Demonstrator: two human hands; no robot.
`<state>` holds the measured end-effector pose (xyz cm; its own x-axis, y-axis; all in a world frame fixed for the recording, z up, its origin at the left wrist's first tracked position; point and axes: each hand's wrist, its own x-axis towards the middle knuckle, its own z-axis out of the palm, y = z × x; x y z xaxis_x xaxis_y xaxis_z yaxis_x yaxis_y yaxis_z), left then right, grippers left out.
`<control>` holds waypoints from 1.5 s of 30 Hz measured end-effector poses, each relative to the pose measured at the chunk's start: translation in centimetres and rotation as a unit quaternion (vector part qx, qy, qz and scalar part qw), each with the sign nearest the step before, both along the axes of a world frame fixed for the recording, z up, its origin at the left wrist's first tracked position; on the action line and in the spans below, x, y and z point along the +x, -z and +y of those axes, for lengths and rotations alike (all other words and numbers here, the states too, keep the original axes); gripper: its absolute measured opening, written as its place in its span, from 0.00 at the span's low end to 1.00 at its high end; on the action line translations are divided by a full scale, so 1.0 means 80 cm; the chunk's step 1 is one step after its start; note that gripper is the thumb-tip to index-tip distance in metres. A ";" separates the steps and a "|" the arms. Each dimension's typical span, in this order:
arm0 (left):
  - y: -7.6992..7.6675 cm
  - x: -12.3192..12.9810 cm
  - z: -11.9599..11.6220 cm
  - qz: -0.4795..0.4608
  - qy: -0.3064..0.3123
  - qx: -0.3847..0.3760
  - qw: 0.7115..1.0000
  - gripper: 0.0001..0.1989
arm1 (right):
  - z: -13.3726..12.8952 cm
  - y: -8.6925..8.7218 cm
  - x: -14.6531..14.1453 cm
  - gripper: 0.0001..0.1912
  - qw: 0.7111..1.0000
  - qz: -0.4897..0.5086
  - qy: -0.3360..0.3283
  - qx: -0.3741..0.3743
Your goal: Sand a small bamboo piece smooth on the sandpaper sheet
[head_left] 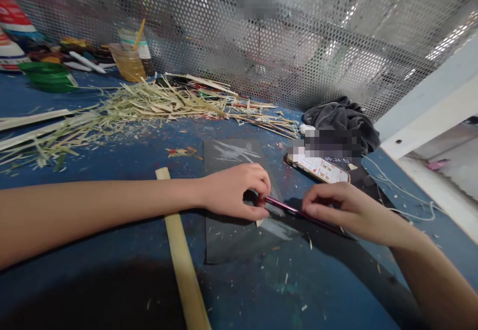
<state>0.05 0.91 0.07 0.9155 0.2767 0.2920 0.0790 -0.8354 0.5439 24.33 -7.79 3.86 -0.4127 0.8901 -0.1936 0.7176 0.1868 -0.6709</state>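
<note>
Rod [283, 205], single, slim, glossy and purplish-pink, slants over the paint-stained blue counter [246, 295], its near-left end pinched by the left hand [237, 190], the right hand [345, 210] closing its fingertips on it farther along. Behind stands one perforated metal screen [209, 26]. A tangled heap of pale, fibrous shavings [149, 101] spreads before it. One matte dark sheet [227, 245], scuffed whitish, lies beneath the left hand; one long, flat yellowish strip [184, 265] passes under that forearm. Farther right sit one crumpled dark cloth [341, 116] and one lit phone [323, 167].
</note>
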 end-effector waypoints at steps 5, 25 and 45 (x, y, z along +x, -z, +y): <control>-0.001 0.001 0.002 0.005 0.010 -0.010 1.000 0.07 | 0.027 0.026 0.021 0.10 0.914 -0.138 0.166 0.343; -0.003 0.000 0.005 -0.023 -0.055 -0.014 0.998 0.09 | 0.001 0.010 -0.016 0.14 0.992 -0.075 0.021 0.103; -0.006 -0.002 0.004 -0.116 -0.061 -0.018 0.991 0.07 | -0.010 0.028 -0.054 0.08 0.973 -0.061 0.048 0.219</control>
